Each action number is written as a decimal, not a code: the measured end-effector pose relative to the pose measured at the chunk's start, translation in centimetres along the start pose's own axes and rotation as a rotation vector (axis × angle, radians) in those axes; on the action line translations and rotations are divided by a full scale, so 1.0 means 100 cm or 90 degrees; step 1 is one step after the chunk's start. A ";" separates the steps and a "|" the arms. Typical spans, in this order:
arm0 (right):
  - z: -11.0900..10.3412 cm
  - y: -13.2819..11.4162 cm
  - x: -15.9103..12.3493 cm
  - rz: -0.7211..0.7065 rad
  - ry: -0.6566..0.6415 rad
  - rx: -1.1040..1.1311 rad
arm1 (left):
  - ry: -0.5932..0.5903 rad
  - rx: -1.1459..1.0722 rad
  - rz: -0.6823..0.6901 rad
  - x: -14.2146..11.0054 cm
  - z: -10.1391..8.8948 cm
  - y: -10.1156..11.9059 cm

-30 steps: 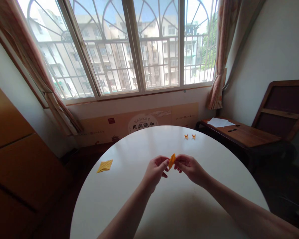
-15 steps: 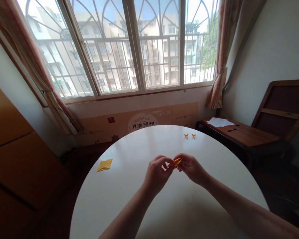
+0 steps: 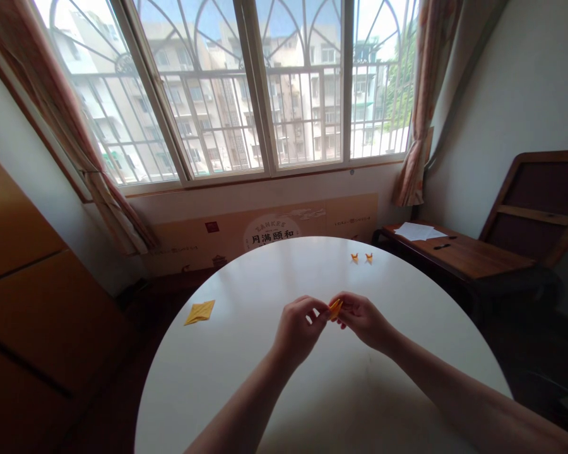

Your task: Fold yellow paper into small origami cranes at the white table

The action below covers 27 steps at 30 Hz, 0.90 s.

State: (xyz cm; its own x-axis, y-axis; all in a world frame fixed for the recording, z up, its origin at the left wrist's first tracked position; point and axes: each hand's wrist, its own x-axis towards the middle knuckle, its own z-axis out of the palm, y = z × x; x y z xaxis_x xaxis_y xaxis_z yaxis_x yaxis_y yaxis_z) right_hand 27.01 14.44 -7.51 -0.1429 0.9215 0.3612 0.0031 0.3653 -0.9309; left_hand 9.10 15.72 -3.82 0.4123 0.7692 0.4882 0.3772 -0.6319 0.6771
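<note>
Between my hands, above the middle of the white table [image 3: 246,378], is a small folded piece of orange paper [image 3: 335,309] with pointed ends. My left hand [image 3: 301,325] pinches it from the left with thumb and fingertips. From the other side, my right hand [image 3: 360,315] has its fingers closed on the paper too. The fingers hide part of the folds. Two small orange folded paper birds [image 3: 355,258] stand side by side near the table's far right edge. Toward the left edge lies a flat stack of yellow paper squares [image 3: 199,313].
Beyond the table's right side stands a wooden chair or bench [image 3: 483,252] with white sheets of paper [image 3: 419,231] and small dark objects on it. A barred window [image 3: 265,94] with curtains [image 3: 409,170] is ahead. An orange-brown cabinet [image 3: 23,302] is at the left.
The orange paper has been turned between my fingers and now looks narrower and more upright. Both hands keep nearly the same place. The view has shifted very slightly.
</note>
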 end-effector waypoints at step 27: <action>0.001 -0.006 -0.006 -0.124 0.085 -0.220 | 0.073 -0.042 -0.092 0.000 0.016 -0.010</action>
State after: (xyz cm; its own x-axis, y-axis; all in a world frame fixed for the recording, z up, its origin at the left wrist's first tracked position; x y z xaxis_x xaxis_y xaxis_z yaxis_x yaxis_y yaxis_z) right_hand 26.99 13.66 -7.22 -0.0440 0.8312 0.5542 0.3245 0.5365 -0.7790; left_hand 10.09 16.20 -5.33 0.2586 0.8597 0.4404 0.3685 -0.5093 0.7777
